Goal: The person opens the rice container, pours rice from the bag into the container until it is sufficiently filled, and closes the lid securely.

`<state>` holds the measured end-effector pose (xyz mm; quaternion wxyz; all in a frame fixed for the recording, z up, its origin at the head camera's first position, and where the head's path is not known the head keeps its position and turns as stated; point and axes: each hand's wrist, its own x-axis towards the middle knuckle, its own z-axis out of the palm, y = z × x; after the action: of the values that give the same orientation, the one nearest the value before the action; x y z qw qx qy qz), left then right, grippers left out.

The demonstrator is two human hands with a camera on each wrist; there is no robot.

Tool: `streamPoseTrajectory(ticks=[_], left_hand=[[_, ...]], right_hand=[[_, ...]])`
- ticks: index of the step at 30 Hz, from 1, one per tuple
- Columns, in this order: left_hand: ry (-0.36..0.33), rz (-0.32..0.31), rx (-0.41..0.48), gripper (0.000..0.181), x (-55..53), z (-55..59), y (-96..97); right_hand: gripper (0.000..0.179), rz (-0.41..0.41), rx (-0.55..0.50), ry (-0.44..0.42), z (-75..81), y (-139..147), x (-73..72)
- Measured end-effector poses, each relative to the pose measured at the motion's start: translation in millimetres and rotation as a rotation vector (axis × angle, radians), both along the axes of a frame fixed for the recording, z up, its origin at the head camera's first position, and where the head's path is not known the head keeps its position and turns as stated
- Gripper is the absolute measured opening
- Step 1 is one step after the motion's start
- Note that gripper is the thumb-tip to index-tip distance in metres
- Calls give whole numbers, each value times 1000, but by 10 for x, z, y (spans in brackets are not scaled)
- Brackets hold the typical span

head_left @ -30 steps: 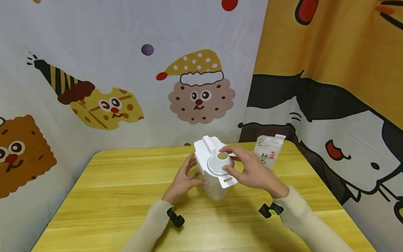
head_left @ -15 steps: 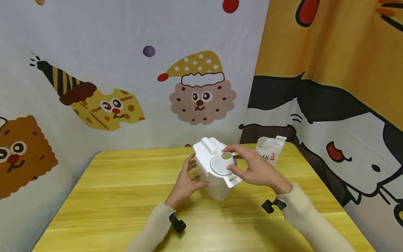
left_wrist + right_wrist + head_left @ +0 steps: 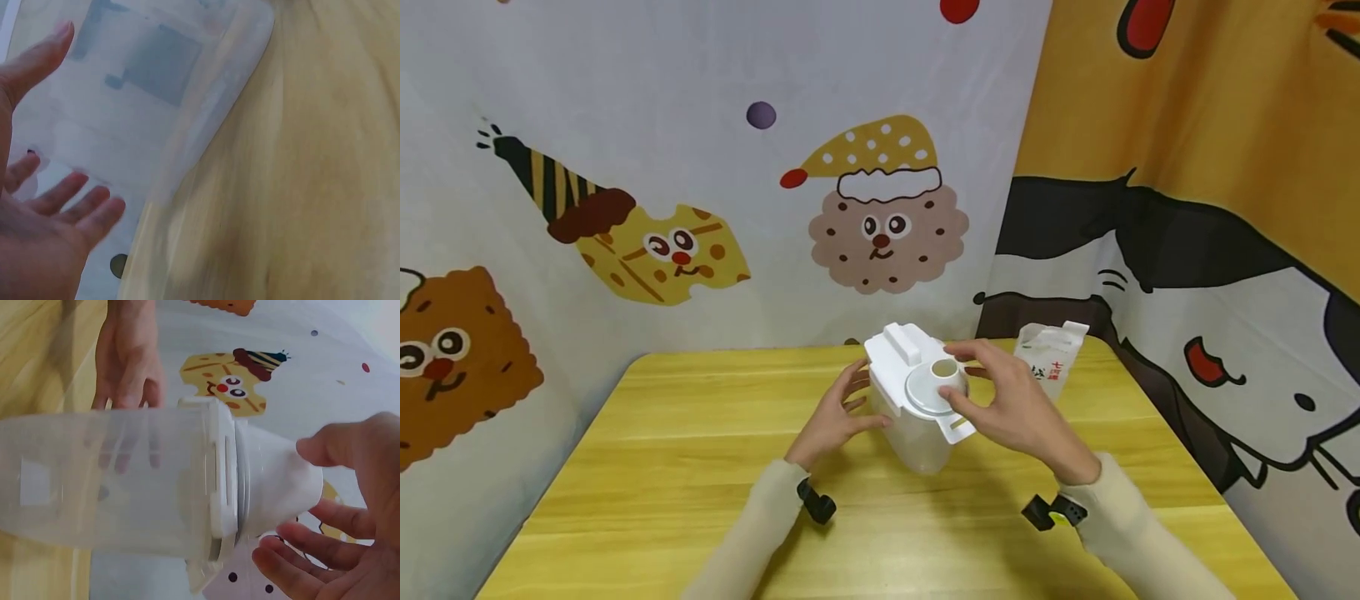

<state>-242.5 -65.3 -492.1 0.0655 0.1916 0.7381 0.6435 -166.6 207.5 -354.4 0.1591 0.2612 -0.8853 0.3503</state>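
A translucent plastic jar [image 3: 917,442] with a white lid [image 3: 887,367] stands on the table, also visible from the side in the right wrist view. On the lid sits a white cone-shaped cap [image 3: 275,478] with an open top. My right hand [image 3: 1011,400] holds this cap, thumb on the near side and forefinger behind it. The other right fingers hang below the cap in the right wrist view. Beside the jar's left side is my left hand [image 3: 831,421], its fingers spread and relaxed. Whether its fingertips touch the jar is hard to tell.
A white paper bag [image 3: 1051,354] with dark and red print stands behind my right hand, near the table's back right corner. Cartoon-printed curtains [image 3: 715,50] hang around the wooden table [image 3: 700,433].
The jar and lid have turned slightly, and the lid's slotted tab has shifted right. My right hand has stayed at the cap. My left thumb has eased back a little.
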Motion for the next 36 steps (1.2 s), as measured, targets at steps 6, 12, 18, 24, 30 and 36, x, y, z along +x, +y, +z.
streamPoseTrajectory(ticks=[6, 12, 18, 24, 30, 36], left_hand=[[-28, -43, 18, 98, -45, 8, 6], [-41, -5, 4, 93, -30, 32, 47], [-44, 47, -14, 92, 25, 36, 90], [-15, 120, -62, 90, 112, 41, 110], [-1, 171, -88, 90, 226, 72, 164], [4, 233, -153, 98, 358, 118, 226]], right_hand=[[44, -20, -41, 4, -13, -42, 40], [42, -10, -52, -8, -21, -13, 31], [42, 33, -50, -50, 1, 66, -38], [39, 109, -47, -75, -8, 136, -138], [38, 169, -45, -86, -9, 221, -224], [38, 205, -46, -110, 1, 293, -295]])
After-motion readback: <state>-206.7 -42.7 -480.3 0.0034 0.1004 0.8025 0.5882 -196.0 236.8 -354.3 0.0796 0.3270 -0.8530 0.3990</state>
